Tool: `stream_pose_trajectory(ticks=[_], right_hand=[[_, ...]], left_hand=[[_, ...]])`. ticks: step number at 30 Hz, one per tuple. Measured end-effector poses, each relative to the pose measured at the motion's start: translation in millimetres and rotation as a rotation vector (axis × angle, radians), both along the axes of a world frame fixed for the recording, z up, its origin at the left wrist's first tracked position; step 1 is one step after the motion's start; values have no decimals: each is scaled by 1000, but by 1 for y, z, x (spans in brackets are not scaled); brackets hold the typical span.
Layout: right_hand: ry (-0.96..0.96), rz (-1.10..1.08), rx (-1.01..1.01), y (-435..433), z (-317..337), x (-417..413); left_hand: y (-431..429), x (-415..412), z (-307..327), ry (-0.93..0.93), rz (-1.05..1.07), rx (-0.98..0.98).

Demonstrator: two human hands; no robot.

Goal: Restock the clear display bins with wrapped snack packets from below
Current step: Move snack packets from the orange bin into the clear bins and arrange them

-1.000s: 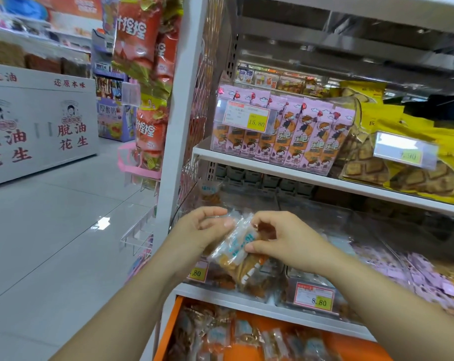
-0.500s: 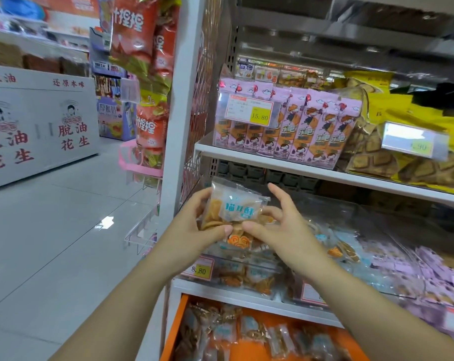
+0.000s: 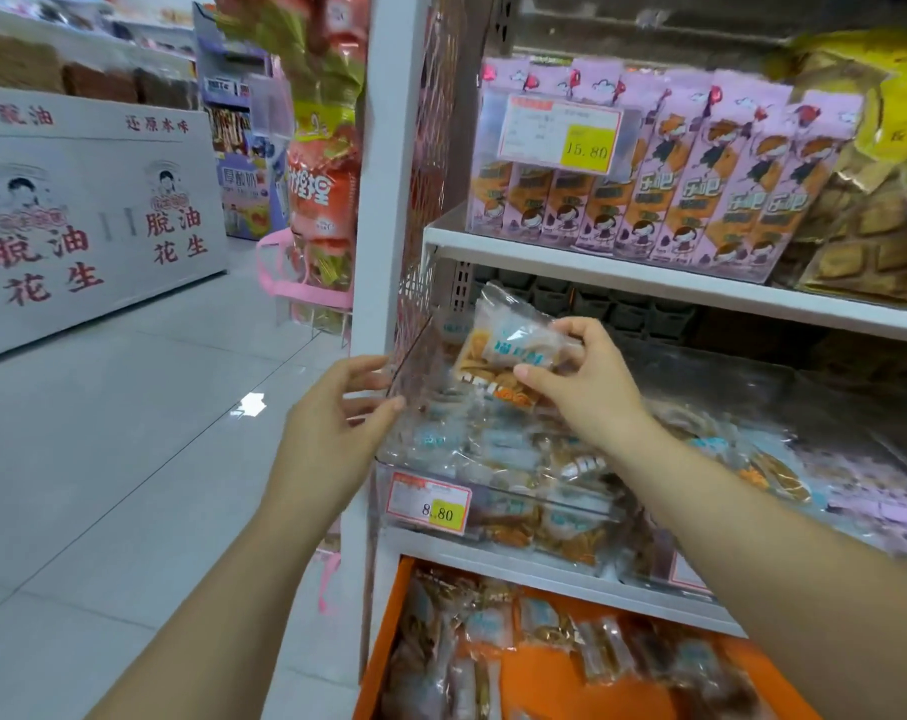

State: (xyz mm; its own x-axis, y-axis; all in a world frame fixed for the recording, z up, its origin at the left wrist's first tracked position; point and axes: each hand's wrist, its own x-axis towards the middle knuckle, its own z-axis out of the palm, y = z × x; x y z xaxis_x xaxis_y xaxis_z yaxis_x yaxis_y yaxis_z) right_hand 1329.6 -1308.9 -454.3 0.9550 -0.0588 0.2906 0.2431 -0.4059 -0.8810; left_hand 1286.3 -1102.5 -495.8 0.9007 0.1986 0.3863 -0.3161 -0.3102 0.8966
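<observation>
Wrapped snack packet: clear wrapper, blue print, golden pieces inside. Hangs tilted above the left end of the clear display bin, over the heap of similar packets lying in it. Pinched along its right and lower edges between thumb and curled fingers of the right hand. Left hand: beside the bin's transparent left wall, fingers loosely spread, thumb tip at the wall's edge; contact cannot be told. Price tag marked 8.80 on the bin front. Below the shelf, orange crate with more wrapped packets. On the upper shelf, upright pink packs.
</observation>
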Motion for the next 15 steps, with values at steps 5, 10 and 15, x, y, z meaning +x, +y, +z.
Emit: stream_pose_trajectory(ticks=[5,10,15], right_hand=[[21,-91,-119,34,-14,69],[204,-106,-423,49,-29,116],[95,-212,-312,58,-37,146]], left_hand=[[1,20,-14,-1,55,-11],[1,27,-24,19,46,61],[4,29,-28,21,19,56]])
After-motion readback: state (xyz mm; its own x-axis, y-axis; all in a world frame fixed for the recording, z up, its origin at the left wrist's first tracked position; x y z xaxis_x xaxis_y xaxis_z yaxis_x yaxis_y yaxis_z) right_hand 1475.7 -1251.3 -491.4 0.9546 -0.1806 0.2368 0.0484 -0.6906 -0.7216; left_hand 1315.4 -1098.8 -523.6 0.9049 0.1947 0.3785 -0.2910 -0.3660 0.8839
